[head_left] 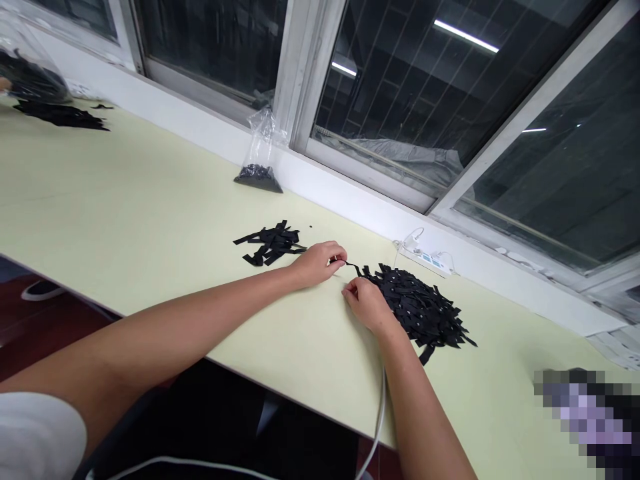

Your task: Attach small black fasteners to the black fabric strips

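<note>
A black strip (pixel 353 268) is pinched between left hand (pixel 315 263) and right hand (pixel 365 303); the strip pile (pixel 425 310) lies just right.

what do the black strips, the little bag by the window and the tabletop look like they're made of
Black strips: likely woven fabric tape or ribbon, matte; they lie limp and overlap in a loose pile, and some carry small pale specks. Bag: thin clear plastic film, glossy and crinkled, dark bits showing through. Tabletop: smooth pale yellow-green surface, probably laminate, with a soft even sheen.
</note>
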A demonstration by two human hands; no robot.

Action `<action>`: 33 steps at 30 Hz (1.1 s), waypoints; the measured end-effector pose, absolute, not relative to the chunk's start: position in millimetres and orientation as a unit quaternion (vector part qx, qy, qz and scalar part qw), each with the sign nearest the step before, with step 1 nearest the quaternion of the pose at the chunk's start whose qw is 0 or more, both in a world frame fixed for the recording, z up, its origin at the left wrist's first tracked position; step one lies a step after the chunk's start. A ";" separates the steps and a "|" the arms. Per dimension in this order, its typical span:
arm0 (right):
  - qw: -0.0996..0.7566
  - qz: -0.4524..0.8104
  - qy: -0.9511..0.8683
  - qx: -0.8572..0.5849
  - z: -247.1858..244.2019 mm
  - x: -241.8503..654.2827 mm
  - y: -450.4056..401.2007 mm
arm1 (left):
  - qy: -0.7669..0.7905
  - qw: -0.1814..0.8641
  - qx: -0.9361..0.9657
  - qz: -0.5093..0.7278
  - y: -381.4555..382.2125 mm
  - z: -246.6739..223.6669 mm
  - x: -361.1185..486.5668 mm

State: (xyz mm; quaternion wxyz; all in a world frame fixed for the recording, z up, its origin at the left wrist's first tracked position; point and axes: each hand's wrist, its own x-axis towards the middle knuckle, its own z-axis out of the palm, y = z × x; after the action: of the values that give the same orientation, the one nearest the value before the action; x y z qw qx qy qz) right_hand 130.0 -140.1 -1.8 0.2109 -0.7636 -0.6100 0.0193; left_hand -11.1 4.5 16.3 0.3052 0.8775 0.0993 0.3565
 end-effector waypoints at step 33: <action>0.415 -0.141 -0.563 -0.700 28.6 116.7 -150.2 | 0.052 0.282 0.913 0.291 5.6 14.0 -12.9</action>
State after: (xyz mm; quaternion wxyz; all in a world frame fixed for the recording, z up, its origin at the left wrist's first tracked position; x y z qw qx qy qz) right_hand 116.7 -150.2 28.6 0.4153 -0.7003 -0.5633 -0.1410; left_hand -12.9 5.6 14.0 0.2823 0.9127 0.0517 0.2910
